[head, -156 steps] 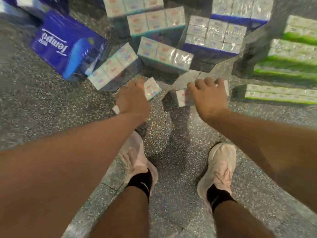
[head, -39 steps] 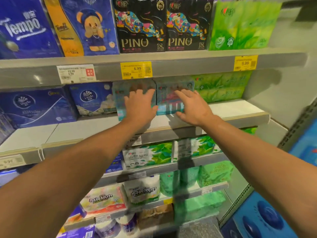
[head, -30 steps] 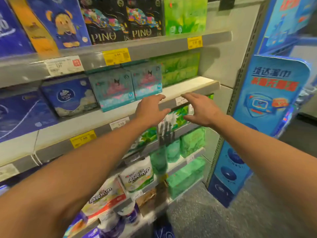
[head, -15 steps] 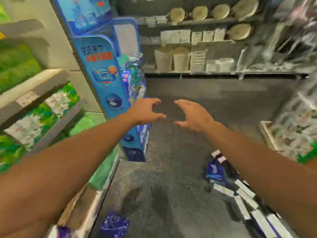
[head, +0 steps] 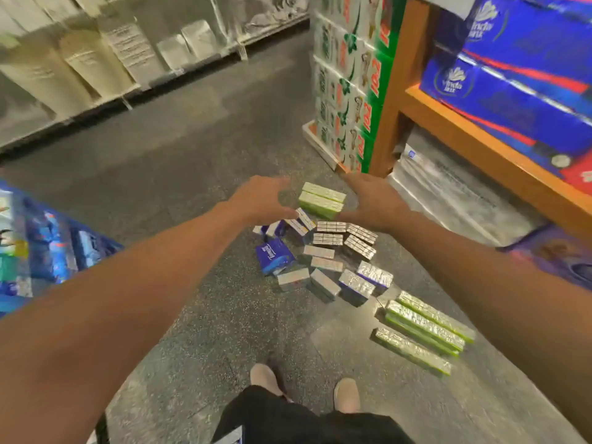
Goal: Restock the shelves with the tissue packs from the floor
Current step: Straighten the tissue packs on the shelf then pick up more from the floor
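Left hand: the left hand (head: pixel 262 200) is held out in the air above the floor, fingers loosely spread and relaxed; nothing is grasped.
Right hand: the right hand (head: pixel 373 203) is held out beside it, palm turned inward, fingers relaxed; nothing is grasped.
Gap: the two hands are kept apart, and a green pack (head: pixel 322 200) on the floor is seen between them.
Tissue packs: a scatter of small packs (head: pixel 326 261) is laid on the speckled floor (head: pixel 224 315), ahead of the feet and below the hands.
Blue pack: a blue pack (head: pixel 275 255) is lying at the left edge of the scatter.
Long green packs: three long packs (head: pixel 424 328) are laid side by side to the right of the scatter, nearer the feet.
Shoes: two pale shoes (head: pixel 266 378) are seen at the bottom, well short of the packs.
Right side: a wooden rack (head: pixel 455 126) is loaded with large blue packs (head: pixel 512 75); stacked green-and-white cartons (head: pixel 346 75) are set against its end.
Left side: a blue display (head: pixel 38 248) is seen, blurred.
Far wall: pale goods on shelves (head: pixel 96 59) are seen, too blurred to be told.
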